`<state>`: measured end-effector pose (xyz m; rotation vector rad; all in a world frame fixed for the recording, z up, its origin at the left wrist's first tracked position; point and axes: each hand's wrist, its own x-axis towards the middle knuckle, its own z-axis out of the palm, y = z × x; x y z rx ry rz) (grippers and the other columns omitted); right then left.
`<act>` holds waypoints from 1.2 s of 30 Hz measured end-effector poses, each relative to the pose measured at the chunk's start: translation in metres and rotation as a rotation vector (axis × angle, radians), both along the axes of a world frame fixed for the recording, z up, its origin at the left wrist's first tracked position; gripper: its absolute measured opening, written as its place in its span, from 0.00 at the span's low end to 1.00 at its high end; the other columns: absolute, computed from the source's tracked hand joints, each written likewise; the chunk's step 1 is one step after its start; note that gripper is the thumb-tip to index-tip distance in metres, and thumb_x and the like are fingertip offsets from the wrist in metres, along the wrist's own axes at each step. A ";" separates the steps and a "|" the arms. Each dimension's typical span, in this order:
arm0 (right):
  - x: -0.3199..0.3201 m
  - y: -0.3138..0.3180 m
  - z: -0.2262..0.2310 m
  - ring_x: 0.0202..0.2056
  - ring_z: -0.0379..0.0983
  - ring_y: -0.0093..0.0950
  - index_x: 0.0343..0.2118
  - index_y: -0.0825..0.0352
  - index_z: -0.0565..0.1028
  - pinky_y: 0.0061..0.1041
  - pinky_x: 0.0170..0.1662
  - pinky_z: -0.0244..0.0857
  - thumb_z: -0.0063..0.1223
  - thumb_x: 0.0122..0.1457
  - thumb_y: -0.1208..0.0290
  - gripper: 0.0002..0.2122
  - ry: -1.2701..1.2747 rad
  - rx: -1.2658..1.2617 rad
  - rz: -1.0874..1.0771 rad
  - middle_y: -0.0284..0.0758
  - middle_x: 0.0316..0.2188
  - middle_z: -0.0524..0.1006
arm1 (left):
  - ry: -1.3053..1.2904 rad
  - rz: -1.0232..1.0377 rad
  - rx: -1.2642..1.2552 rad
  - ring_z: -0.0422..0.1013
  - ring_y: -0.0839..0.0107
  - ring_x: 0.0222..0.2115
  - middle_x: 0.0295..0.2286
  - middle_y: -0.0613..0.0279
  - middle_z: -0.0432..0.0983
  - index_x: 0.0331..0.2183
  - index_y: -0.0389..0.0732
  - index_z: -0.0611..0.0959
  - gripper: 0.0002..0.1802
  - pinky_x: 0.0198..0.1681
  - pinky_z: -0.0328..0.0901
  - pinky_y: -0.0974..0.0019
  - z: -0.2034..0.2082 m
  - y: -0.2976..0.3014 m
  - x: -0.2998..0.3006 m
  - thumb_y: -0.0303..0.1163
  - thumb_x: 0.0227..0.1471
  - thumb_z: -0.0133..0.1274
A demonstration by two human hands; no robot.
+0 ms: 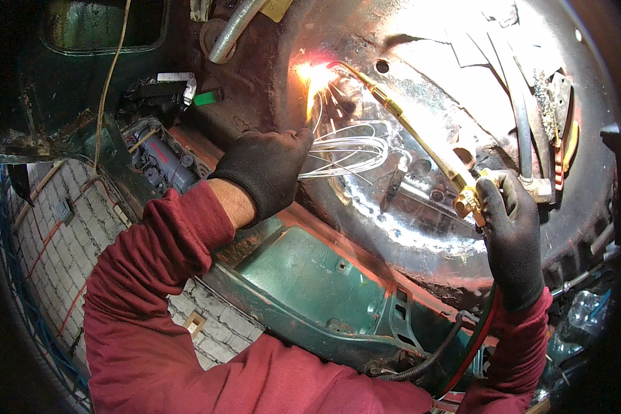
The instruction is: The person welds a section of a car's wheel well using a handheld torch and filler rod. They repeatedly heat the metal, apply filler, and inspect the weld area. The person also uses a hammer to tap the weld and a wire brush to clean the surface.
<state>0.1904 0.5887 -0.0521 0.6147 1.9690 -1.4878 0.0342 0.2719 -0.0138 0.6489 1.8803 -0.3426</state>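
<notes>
My right hand, in a black glove, is closed round the valve end of a brass gas torch. The torch slants up and left, its thin tip glowing at a bright flame with sparks falling beneath. That flame plays on the left wall of a round metal well in a vehicle body. Below the sparks, my gloved left hand pinches a coil of thin silvery wire. One wire end rises from the fingers toward the flame; glare hides whether it touches the metal.
Tools lie in the well at right, including a hammer and an orange-handled tool. Red and dark hoses run below my right hand. A green body panel crosses below; a grey power tool sits left. A cord hangs upper left.
</notes>
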 end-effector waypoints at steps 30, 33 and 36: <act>0.001 -0.002 -0.003 0.29 0.61 0.20 0.34 0.73 0.71 0.26 0.33 0.60 0.51 0.74 0.67 0.14 -0.015 -0.015 -0.013 0.34 0.24 0.67 | 0.015 0.018 0.007 0.81 0.41 0.39 0.33 0.45 0.82 0.41 0.40 0.76 0.17 0.43 0.74 0.42 -0.001 -0.001 0.002 0.24 0.47 0.62; 0.001 -0.003 -0.003 0.29 0.62 0.20 0.34 0.73 0.71 0.26 0.34 0.61 0.52 0.74 0.67 0.14 -0.026 -0.022 -0.039 0.34 0.25 0.68 | 0.020 0.009 0.031 0.81 0.42 0.38 0.33 0.45 0.82 0.41 0.40 0.77 0.18 0.43 0.75 0.42 -0.002 -0.003 0.002 0.24 0.47 0.62; 0.000 -0.004 0.000 0.30 0.64 0.20 0.34 0.73 0.72 0.25 0.34 0.62 0.52 0.74 0.67 0.14 -0.032 -0.020 -0.054 0.34 0.26 0.70 | 0.018 -0.014 0.021 0.81 0.42 0.38 0.33 0.45 0.82 0.42 0.40 0.77 0.18 0.43 0.75 0.42 -0.002 -0.002 0.001 0.25 0.48 0.63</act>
